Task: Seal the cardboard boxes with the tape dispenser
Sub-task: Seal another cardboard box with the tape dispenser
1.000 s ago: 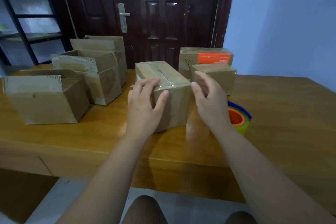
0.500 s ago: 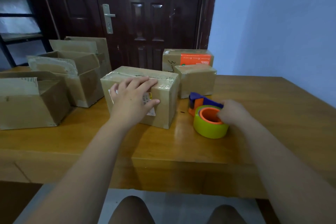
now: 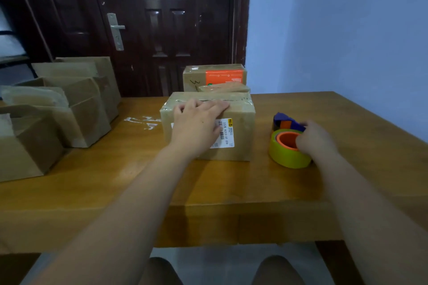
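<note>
— On the table (image 3: 231,187), in the middle?
— Closed brown box (image 3: 240,146), shiny tape across the top
— And the left hand (image 3: 196,125)?
— Lying flat on that box, fingers straight, tips over the top edge
— And the right hand (image 3: 317,143)?
— Curled round the tape dispenser (image 3: 287,157), just beside the box on the right
— Far left of the table?
— Other open boxes (image 3: 88,113), flaps up

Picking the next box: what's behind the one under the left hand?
Behind the front box sit a small box and, farther back, an orange-labelled box. Their lower parts are covered, so contact between them cannot be seen.
</note>
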